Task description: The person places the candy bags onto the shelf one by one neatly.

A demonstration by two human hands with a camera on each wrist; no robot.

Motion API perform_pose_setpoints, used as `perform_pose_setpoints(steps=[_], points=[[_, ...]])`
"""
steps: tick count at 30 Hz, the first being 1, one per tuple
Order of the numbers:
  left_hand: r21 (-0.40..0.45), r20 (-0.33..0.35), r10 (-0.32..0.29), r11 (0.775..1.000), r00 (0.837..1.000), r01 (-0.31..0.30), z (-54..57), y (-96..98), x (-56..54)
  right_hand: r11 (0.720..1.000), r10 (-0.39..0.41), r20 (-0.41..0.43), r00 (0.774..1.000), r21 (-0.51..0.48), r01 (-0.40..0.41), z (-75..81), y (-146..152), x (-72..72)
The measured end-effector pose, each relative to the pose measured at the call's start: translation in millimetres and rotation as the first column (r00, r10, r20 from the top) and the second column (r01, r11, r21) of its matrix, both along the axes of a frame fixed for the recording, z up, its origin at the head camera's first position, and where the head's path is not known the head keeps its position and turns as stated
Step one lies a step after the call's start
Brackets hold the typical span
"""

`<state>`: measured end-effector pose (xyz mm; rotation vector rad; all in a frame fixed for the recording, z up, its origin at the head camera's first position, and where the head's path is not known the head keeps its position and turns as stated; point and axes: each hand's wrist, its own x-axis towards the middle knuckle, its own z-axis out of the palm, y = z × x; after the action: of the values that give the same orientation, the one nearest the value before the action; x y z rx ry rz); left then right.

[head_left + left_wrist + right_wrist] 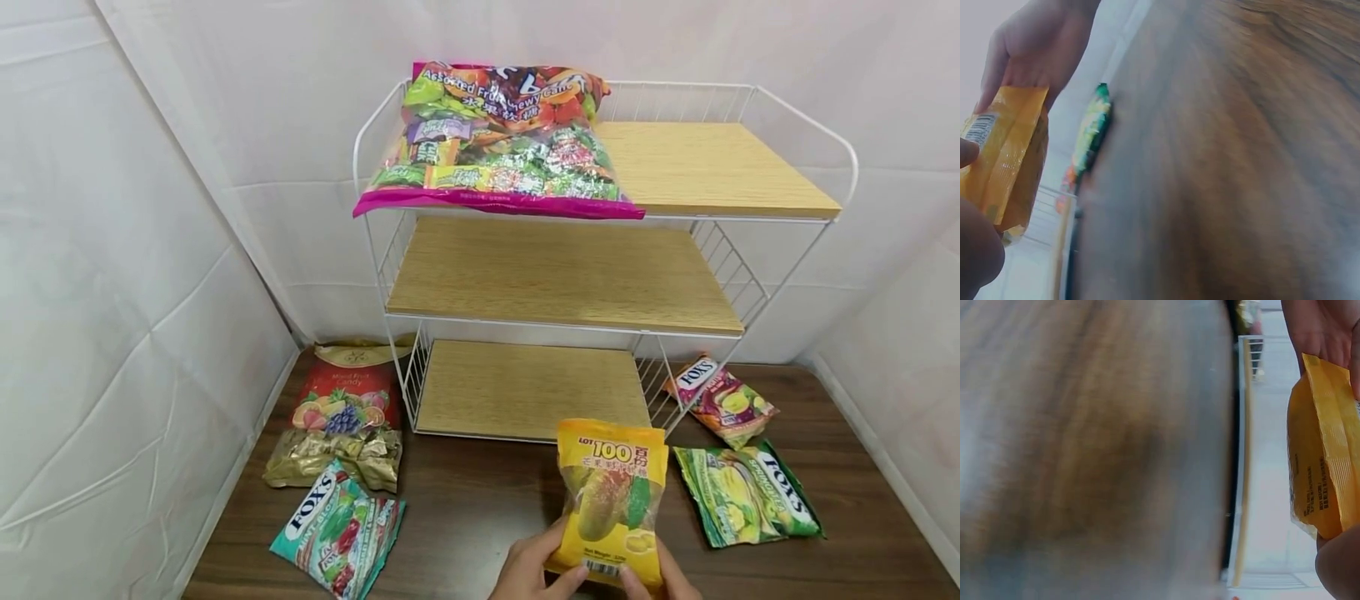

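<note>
Both hands grip a yellow LOT 100 candy bag point(611, 500) with a mango picture, upright in front of the white wire shelf. My left hand point(528, 567) holds its lower left side, the thumb on the front by the barcode. On the opposite side, my right hand point(671, 579) grips the lower right edge, thumb likewise on the front. From the left wrist, the bag's bottom seam point(1019, 156) shows above the wooden table. The right wrist view catches the yellow side point(1310, 469) with small dark print.
A three-tier shelf point(562, 275) with wooden boards stands behind. A large assorted fruit chewy candy bag point(502, 150) lies on its top left. A red and gold candy bag point(345, 408) and teal FOX'S bag point(341, 533) are left; green point(750, 496) and purple-orange point(723, 400) FOX'S bags right.
</note>
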<state>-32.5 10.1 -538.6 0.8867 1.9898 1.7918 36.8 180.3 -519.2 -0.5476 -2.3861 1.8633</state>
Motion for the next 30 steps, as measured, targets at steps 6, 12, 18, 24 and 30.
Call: perform_pose_setpoints(steps=[6, 12, 18, 24, 30], points=[[0.026, -0.213, 0.004, 1.0, 0.977, 0.002, 24.0, 2.2, -2.2, 0.986, -0.044, -0.124, 0.991, 0.154, 0.063, 16.2, 0, 2.9], [0.077, -0.335, 0.015, 0.997, 0.942, 0.012, 44.0, 5.2, -5.8, 0.97, -0.05, -0.263, 0.963, 0.215, 0.109, 36.3, 1, 2.0], [0.091, -0.354, 0.017, 0.996, 0.935, 0.016, 57.0, 6.0, -8.6, 0.959, -0.036, -0.309, 0.95, 0.258, 0.12, 48.6, 2, 0.2], [0.095, -0.528, 0.047, 0.995, 0.848, 0.005, 67.8, 7.1, -14.7, 0.943, -0.053, -0.227, 0.973, 0.31, 0.124, 57.1, 4, 2.0], [0.091, -0.645, 0.037, 0.995, 0.763, 0.029, 85.4, 13.6, -22.6, 0.922, -0.057, -0.257, 0.965, 0.357, 0.15, 72.1, 9, 1.1]])
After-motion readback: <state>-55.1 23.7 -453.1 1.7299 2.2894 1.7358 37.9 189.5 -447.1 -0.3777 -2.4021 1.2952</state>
